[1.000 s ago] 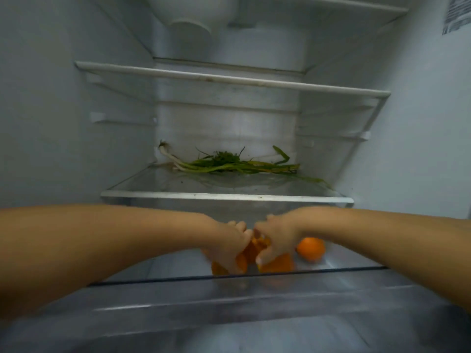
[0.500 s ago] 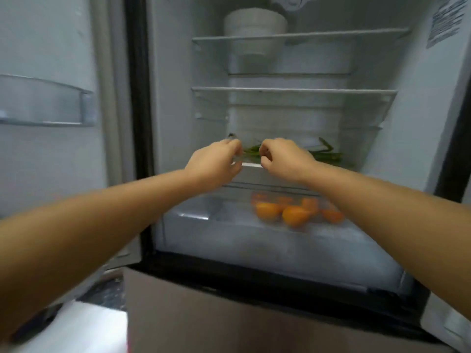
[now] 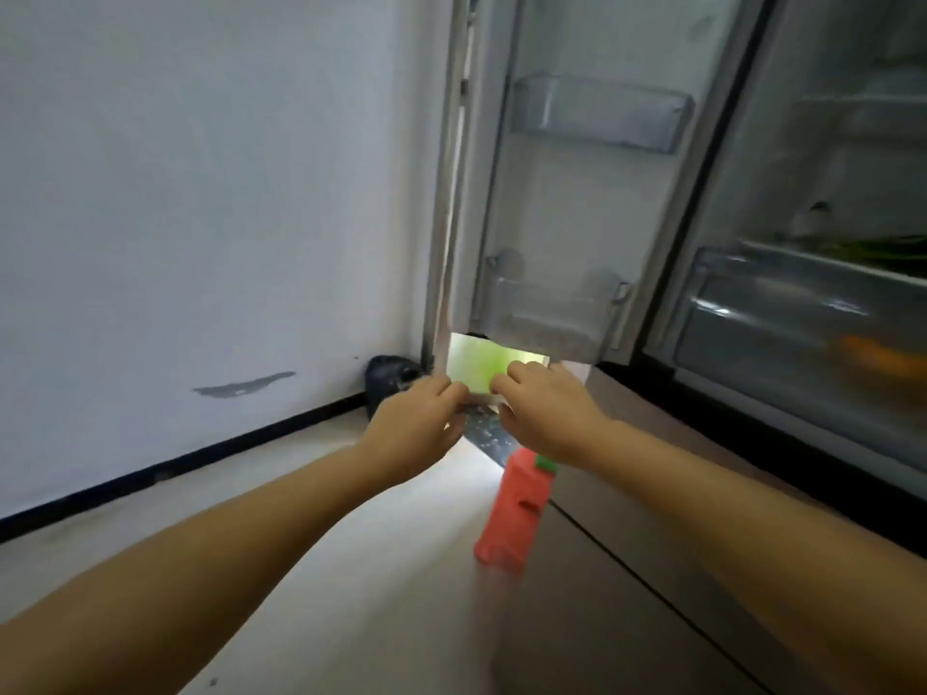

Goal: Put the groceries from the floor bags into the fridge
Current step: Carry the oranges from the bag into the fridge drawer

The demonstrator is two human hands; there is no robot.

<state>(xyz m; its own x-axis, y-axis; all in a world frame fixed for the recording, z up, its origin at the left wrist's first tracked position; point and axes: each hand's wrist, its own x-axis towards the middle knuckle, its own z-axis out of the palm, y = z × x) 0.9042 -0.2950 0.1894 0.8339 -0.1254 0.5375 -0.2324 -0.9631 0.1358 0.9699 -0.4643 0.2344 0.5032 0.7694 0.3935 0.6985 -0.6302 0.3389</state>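
Note:
My left hand (image 3: pixel 416 423) and my right hand (image 3: pixel 542 408) reach out side by side, low, at the foot of the open fridge door (image 3: pixel 567 203). Their fingers are loosely curled. Right behind the fingertips is a green-and-white pack (image 3: pixel 476 366); I cannot tell whether they touch it. A red carton with a green cap (image 3: pixel 509 519) stands on the floor under my right wrist. At the right the fridge is open, with oranges (image 3: pixel 883 356) in the clear bottom drawer (image 3: pixel 752 313) and green stalks (image 3: pixel 873 248) on the shelf above.
A dark bag (image 3: pixel 389 381) sits in the corner where the white wall (image 3: pixel 200 218) meets the fridge door. The door holds two clear bins (image 3: pixel 597 110). Pale floor (image 3: pixel 351 594) stretches below my arms, and the closed lower fridge drawer front (image 3: pixel 652 569) is at the right.
My view has swung from the fridge interior down and left to the floor by the door. Both hands left the oranges in the drawer and now reach low toward the green pack.

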